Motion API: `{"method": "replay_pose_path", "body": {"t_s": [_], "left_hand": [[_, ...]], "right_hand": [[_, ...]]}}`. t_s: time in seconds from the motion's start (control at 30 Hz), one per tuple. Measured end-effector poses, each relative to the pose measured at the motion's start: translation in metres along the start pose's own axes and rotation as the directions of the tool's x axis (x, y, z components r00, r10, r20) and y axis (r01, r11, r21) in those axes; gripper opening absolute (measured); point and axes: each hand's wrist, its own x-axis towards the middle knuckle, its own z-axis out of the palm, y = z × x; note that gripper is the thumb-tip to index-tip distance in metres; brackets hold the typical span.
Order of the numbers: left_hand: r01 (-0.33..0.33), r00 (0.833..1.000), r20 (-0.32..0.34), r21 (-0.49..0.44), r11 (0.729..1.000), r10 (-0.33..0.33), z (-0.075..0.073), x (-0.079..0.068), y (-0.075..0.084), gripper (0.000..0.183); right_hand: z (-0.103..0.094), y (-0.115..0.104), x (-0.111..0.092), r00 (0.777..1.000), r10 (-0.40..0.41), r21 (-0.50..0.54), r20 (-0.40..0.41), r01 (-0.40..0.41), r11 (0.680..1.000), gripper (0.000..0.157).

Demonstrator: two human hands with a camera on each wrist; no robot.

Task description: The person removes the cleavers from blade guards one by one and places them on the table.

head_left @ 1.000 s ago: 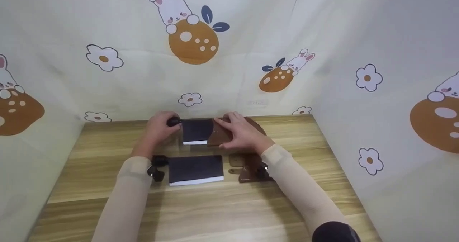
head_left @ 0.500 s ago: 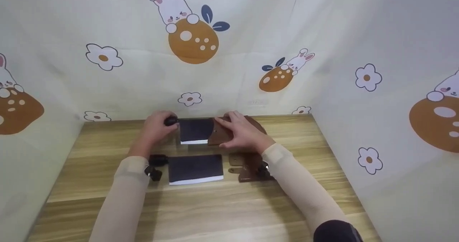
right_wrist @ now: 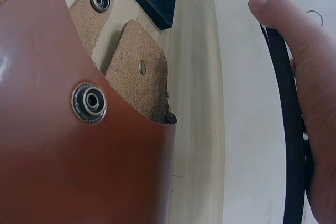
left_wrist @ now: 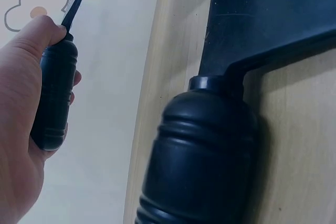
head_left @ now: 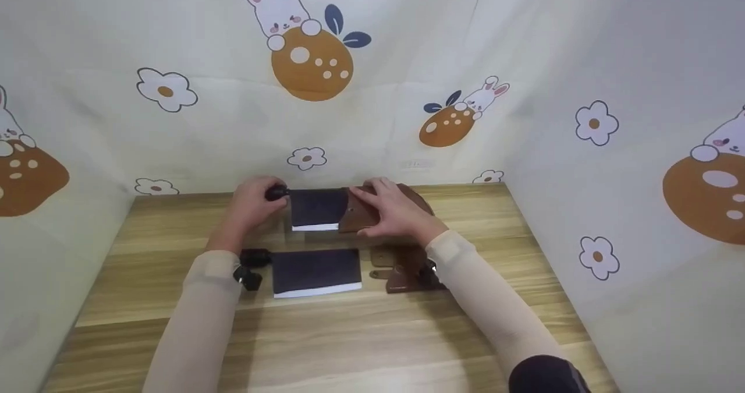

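My left hand [head_left: 256, 204] grips the black handle [left_wrist: 56, 87] of a cleaver [head_left: 317, 209] at the back of the table. The right part of its dark blade is inside a brown leather sheath [head_left: 358, 215]; a pale edge strip shows along the bare part. My right hand [head_left: 396, 209] holds this sheath, thumb on the near side and fingers on the far side. Closer to me lies a second cleaver [head_left: 317, 271], its black handle [left_wrist: 202, 156] pointing left. Right of it lies a second brown sheath [right_wrist: 105, 166] with snap straps, partly hidden by my right forearm.
The wooden table [head_left: 302, 340] ends at the back against a pale cloth wall [head_left: 372, 119] printed with rabbits and flowers. Similar cloth stands on the left and right sides. Both forearms reach past the lying cleaver and sheath.
My left hand and the held cleaver have shifted slightly left, so a little more blade shows outside the sheath. My right hand stays nearly still on the sheath. The lying cleaver has not moved.
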Motion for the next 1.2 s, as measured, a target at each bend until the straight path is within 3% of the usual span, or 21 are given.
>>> {"method": "replay_pose_path", "body": {"t_s": [0.47,0.7,1.2], "left_hand": [[0.0,1.0,-0.007,-0.009,1.0,0.0,-0.001,-0.001,-0.001,0.036],[-0.015,1.0,-0.024,0.029,0.999,0.015,-0.002,-0.006,-0.001,0.038],[0.054,0.999,-0.006,-0.005,0.999,-0.054,-0.005,-0.01,-0.005,0.04]], "right_hand": [[-0.003,0.0,-0.003,1.0,0.013,0.011,-0.002,-0.013,1.0,0.106],[0.002,0.0,-0.002,1.0,-0.015,0.001,-0.005,0.015,1.0,0.104],[0.001,0.004,-0.007,0.999,0.033,0.022,0.018,-0.033,0.999,0.104]]}}
